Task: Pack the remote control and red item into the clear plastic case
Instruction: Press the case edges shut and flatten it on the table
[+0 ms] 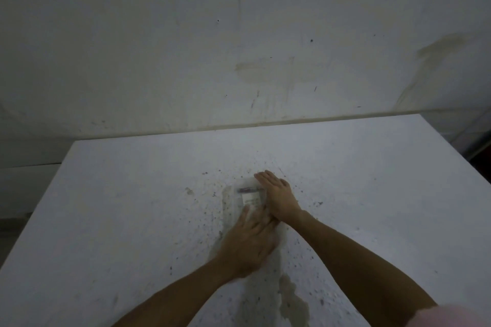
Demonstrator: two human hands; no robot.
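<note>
A clear plastic case (240, 195) lies flat in the middle of the white table (132, 194). Inside it I see a dark, slim item (246, 190) near the far end and a white label or card (251, 199) below it; whether the dark item is the remote control I cannot tell, and no red item is visible. My right hand (279, 194) lies flat along the case's right edge, fingers together, pointing away. My left hand (251, 239) presses palm-down on the near end of the case, fingers extended over it.
The white tabletop is speckled with dark spots and has a beige stain (292, 297) near my forearms. A stained white wall (239, 48) rises behind the table's far edge. Dark floor shows past the table's right corner (478, 146).
</note>
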